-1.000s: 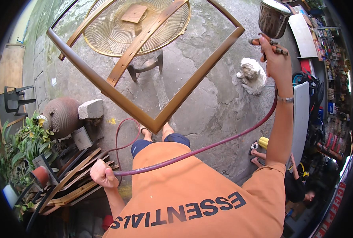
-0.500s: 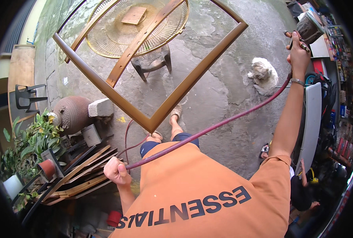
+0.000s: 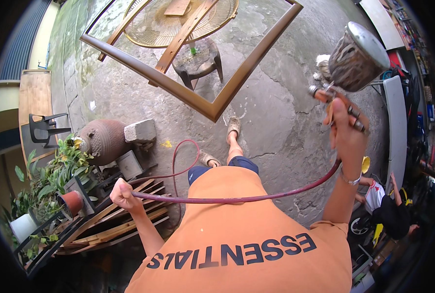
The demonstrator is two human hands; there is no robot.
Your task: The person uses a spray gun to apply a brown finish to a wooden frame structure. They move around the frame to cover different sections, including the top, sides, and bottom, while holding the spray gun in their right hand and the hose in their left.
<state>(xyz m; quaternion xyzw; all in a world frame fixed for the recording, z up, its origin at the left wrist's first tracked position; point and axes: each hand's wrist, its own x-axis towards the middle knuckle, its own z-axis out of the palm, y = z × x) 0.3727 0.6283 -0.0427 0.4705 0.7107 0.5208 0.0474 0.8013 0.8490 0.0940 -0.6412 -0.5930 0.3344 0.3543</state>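
My right hand (image 3: 347,129) is wrapped round the handle of a paint spray gun (image 3: 356,58), raised at the right. Its large cup, smeared with dark paint, sits above my fingers. A dark red hose (image 3: 246,199) runs from below that hand across my front to my left hand (image 3: 124,195), which is closed round it. Ahead of me is a brown-gold picture frame (image 3: 217,105), empty inside, with wooden slats (image 3: 183,36) under it. Beneath these lie a gold fan guard (image 3: 149,24) and a dark stool (image 3: 198,61).
Left are a clay jar (image 3: 102,141), a concrete block (image 3: 140,131), potted plants (image 3: 56,171) and stacked planks (image 3: 115,224). The hose loops on the cracked floor near my feet. A white dog (image 3: 323,66) is partly behind the spray gun. Another person (image 3: 391,210) is at the lower right.
My right hand has brought the spray gun nearer and to the left. My left hand has moved left with the hose. The picture frame sits higher in view.
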